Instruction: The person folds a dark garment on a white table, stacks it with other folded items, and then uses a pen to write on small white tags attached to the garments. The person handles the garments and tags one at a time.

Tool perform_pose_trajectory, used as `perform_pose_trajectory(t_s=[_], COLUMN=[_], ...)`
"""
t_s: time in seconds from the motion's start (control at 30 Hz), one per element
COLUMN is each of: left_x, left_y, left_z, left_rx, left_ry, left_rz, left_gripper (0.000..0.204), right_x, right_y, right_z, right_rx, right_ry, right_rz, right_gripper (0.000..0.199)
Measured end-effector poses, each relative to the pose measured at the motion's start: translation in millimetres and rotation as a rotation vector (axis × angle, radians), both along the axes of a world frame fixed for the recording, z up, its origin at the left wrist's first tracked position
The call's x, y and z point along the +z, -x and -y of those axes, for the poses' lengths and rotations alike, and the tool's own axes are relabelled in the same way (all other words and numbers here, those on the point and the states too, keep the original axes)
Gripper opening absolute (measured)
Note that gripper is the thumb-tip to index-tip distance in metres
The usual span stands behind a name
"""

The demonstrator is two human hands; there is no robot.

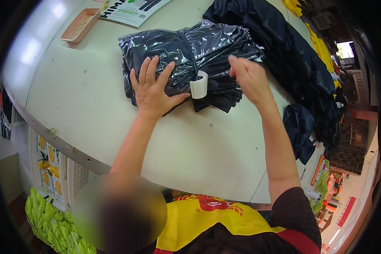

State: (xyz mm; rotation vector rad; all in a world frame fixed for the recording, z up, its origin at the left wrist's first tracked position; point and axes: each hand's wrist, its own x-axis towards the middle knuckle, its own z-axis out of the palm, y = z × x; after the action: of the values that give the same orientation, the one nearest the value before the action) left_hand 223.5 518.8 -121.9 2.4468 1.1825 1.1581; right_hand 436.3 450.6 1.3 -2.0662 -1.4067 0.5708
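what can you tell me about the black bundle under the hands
The bundle is a flat stack of dark folded pieces in glossy, crinkled clear plastic that catches the light. A dark band crosses its middle, and a white strip curls up at its near edge. It lies on the white table, with loose dark fabric behind it on the right. The left hand presses flat on its near left part; the right hand pinches at its right side.

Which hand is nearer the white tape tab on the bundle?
Left. The left hand lies flat on the bundle, thumb beside the tab; the right hand hovers farther right.
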Motion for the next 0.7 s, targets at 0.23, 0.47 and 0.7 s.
perform_pose_trajectory(t_s=[0.23,0.47,0.7], left_x=[-1.1,-6.2,-14.8], left_y=[-1.6,-4.8,-0.7], left_z=[0.7,1.7,14.3], left_rx=[0.001,0.029,0.048], left_ry=[-0.013,-0.031,-0.068], left_rz=[-0.038,0.042,0.011], left_gripper=[0.081,0.072,0.075], right_x=[-41.6,-10.3,46.7], right_y=[2.8,53.1,48.2], right_z=[-44.9,39.6,68.5], right_rx=[0.232,0.558,0.454], right_ry=[0.3,-0.153,-0.555], right_rz=[0.062,-0.248,-0.303], right_gripper=[0.048,0.026,0.008])
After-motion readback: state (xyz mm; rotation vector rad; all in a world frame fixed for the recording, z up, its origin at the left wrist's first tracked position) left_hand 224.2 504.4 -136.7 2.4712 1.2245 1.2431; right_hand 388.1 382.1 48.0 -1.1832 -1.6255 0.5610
